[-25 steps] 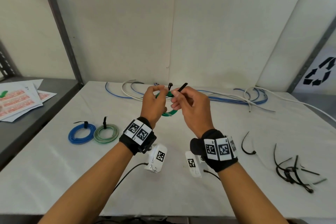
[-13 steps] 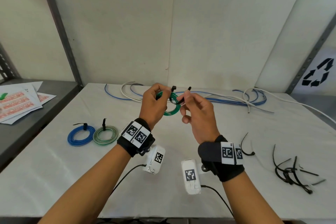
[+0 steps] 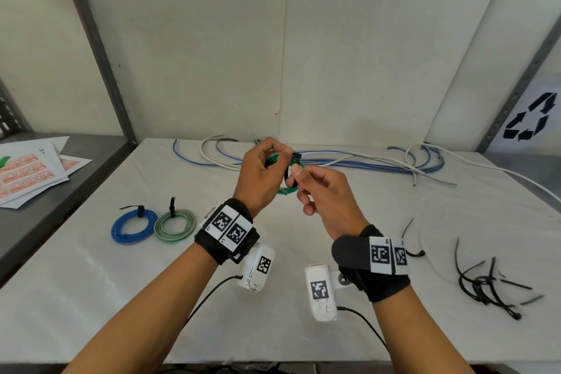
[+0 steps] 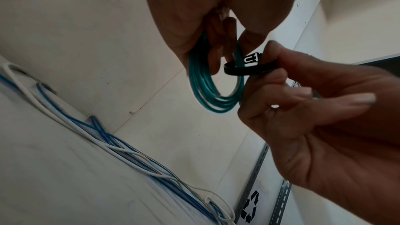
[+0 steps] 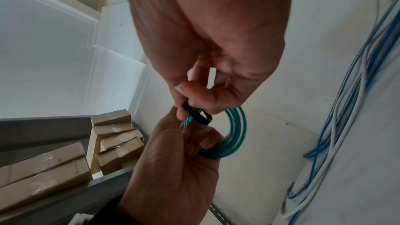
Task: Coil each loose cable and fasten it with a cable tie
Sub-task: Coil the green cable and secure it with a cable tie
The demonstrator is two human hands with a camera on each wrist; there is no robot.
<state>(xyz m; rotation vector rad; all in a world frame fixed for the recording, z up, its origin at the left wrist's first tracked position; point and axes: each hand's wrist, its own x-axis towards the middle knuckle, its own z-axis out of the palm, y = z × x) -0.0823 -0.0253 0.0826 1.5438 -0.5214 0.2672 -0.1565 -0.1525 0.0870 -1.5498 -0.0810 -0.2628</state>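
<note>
My left hand point(image 3: 261, 173) holds a small green cable coil point(image 3: 285, 190) up above the table, fingers curled round it; the same green coil point(image 4: 207, 90) hangs from those fingers in the left wrist view. A black cable tie point(image 4: 242, 70) is looped round the coil's strands. My right hand point(image 3: 318, 191) pinches the tie point(image 5: 197, 115) between thumb and forefinger, close against the left hand. The tie's head point(image 3: 296, 156) sticks up between the two hands.
Two tied coils, blue point(image 3: 133, 226) and green-white point(image 3: 175, 225), lie at left on the white table point(image 3: 91, 297). Loose blue and white cables point(image 3: 364, 162) run along the back. Spare black ties point(image 3: 485, 285) lie at right. Papers point(image 3: 27, 170) lie on the left shelf.
The tie's tail, which stuck up straight a second ago, is now bent round the coil. My right hand has turned and dropped slightly, closing against the left.
</note>
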